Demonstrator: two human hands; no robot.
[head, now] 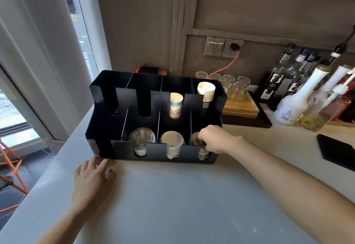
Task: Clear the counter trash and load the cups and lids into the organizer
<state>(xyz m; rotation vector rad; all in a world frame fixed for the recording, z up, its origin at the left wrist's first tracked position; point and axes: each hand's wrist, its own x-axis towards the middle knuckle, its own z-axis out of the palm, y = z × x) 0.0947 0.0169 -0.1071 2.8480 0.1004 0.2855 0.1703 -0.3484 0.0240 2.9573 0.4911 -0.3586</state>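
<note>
Two bare hands work at a black organizer [153,109] standing on a pale counter [182,205]. The right hand [215,140] reaches into the organizer's front right compartment, its fingers curled down around a stack of lids [201,152] there; the fingertips are in the front slot, touching the lids, though whether they truly grip them cannot be told. The left hand [92,180] lies palm down on the counter just in front of the organizer's front left corner, fingers loosely spread, fingertips touching the organizer's base, holding nothing.

In the organizer's front row, the compartment next to the right hand holds a stack of white lids [172,144], and the one beyond that holds a stack of clear domed lids [141,141]; the leftmost front compartment looks dark and its contents cannot be made out. In the organizer's raised rear row, a stack of printed paper cups [175,105] lies in the third slot from the left, and a second stack of paper cups [206,91] lies in the rightmost slot.

Behind the organizer stand upturned glasses [236,86] on a wooden tray [242,107]. Right of the organizer, against the wall, are syrup bottles [299,94]. A black square mat [338,151] lies on the counter well right of the organizer.
</note>
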